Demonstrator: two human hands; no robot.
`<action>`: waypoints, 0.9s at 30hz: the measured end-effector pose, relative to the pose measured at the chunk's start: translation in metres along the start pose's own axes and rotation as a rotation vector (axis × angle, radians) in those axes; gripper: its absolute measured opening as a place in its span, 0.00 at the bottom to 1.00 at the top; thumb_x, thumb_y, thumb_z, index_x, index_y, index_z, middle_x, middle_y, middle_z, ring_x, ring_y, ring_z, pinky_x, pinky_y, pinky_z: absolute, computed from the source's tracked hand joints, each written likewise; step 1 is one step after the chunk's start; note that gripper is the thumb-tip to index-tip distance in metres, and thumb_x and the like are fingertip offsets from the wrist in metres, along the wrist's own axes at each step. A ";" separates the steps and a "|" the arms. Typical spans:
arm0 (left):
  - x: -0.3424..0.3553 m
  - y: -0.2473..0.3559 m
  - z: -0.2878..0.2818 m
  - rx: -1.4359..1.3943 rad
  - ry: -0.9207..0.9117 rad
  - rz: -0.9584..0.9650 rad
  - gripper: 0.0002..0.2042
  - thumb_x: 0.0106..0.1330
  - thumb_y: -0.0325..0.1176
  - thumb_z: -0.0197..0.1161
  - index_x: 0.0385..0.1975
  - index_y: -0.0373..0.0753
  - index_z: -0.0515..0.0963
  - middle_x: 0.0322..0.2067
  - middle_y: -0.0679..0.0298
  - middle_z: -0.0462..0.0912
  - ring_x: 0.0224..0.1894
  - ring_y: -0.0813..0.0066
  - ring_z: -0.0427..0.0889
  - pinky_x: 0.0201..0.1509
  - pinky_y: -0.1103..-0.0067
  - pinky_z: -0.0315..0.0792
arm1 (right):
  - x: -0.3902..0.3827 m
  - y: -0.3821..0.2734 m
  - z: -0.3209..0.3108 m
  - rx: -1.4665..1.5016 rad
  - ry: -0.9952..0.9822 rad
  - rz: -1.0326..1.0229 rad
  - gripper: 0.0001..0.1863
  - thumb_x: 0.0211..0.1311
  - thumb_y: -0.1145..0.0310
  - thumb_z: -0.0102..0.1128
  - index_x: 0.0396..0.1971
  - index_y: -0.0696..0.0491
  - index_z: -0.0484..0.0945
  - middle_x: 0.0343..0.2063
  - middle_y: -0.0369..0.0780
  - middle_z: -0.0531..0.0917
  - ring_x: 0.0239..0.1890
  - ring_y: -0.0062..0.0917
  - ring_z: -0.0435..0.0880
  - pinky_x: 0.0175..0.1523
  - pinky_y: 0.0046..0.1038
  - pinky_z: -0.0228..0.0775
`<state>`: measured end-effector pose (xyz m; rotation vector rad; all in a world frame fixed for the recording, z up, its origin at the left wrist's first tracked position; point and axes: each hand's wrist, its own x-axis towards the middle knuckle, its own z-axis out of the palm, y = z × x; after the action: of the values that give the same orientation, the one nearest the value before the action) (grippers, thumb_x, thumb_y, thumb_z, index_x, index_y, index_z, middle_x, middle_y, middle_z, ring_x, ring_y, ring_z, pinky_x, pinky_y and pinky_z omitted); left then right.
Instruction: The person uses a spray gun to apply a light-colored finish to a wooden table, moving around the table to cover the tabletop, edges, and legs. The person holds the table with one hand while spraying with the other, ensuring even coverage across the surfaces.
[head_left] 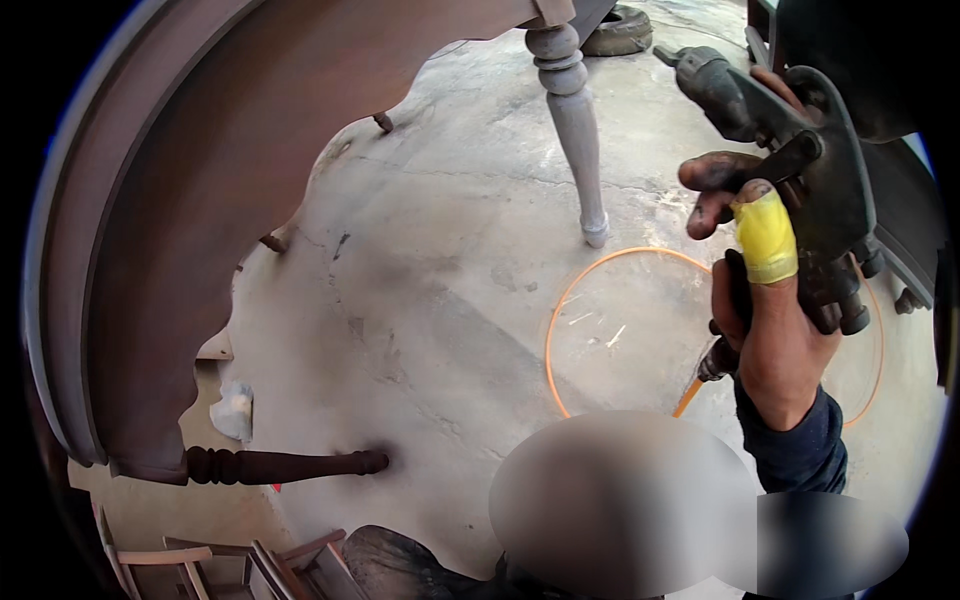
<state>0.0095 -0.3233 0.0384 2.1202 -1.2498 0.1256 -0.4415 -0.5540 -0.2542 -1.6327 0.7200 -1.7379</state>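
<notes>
Fingers [718, 172] — around one spray gun [838, 180]

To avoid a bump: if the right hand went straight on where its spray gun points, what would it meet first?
In the picture, the right hand would meet the tyre first. Depth is unclear: the tyre looks far, so the table leg may come first.

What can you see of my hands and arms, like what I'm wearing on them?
Your right hand wears no glove. A bright yellow wrap circles one digit, leaving its tip uncovered. A dark navy, wrinkled sleeve ends around the wrist. Your left hand isn't visible.
</notes>
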 end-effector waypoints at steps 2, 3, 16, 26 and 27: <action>0.023 -0.041 -0.053 0.172 0.015 0.162 0.39 0.76 0.64 0.29 0.74 0.37 0.54 0.70 0.56 0.62 0.71 0.63 0.62 0.76 0.66 0.53 | -0.002 0.009 -0.010 -0.048 0.041 0.005 0.16 0.76 0.57 0.51 0.46 0.56 0.77 0.33 0.35 0.80 0.15 0.07 0.64 0.18 0.11 0.50; 0.027 -0.038 -0.049 0.130 0.062 0.166 0.37 0.77 0.62 0.30 0.75 0.41 0.51 0.71 0.59 0.60 0.71 0.66 0.62 0.76 0.68 0.54 | -0.003 0.013 -0.013 -0.086 0.050 0.031 0.17 0.76 0.56 0.50 0.47 0.56 0.76 0.33 0.35 0.79 0.15 0.07 0.64 0.18 0.10 0.49; 0.010 -0.024 -0.043 0.170 0.230 0.290 0.31 0.81 0.52 0.32 0.75 0.36 0.51 0.72 0.60 0.59 0.71 0.70 0.61 0.75 0.73 0.56 | -0.015 0.047 0.000 -0.163 -0.102 0.308 0.22 0.76 0.53 0.43 0.51 0.56 0.74 0.40 0.35 0.79 0.26 0.09 0.71 0.24 0.09 0.59; 0.007 -0.010 -0.025 -0.119 0.027 0.119 0.36 0.77 0.62 0.36 0.67 0.34 0.67 0.59 0.58 0.75 0.59 0.70 0.74 0.67 0.76 0.63 | -0.004 0.034 0.014 0.111 -0.038 0.050 0.31 0.77 0.54 0.48 0.71 0.54 0.57 0.35 0.37 0.79 0.32 0.14 0.75 0.33 0.16 0.67; 0.008 -0.014 -0.018 -0.114 0.031 0.135 0.37 0.76 0.63 0.36 0.66 0.33 0.69 0.57 0.58 0.76 0.57 0.71 0.75 0.66 0.76 0.64 | -0.002 0.029 0.015 0.158 -0.050 0.071 0.33 0.75 0.53 0.51 0.71 0.54 0.56 0.34 0.38 0.78 0.33 0.15 0.75 0.36 0.17 0.68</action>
<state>0.0290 -0.3145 0.0487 1.9301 -1.3489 0.1422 -0.4238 -0.5701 -0.2764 -1.5199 0.5941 -1.6544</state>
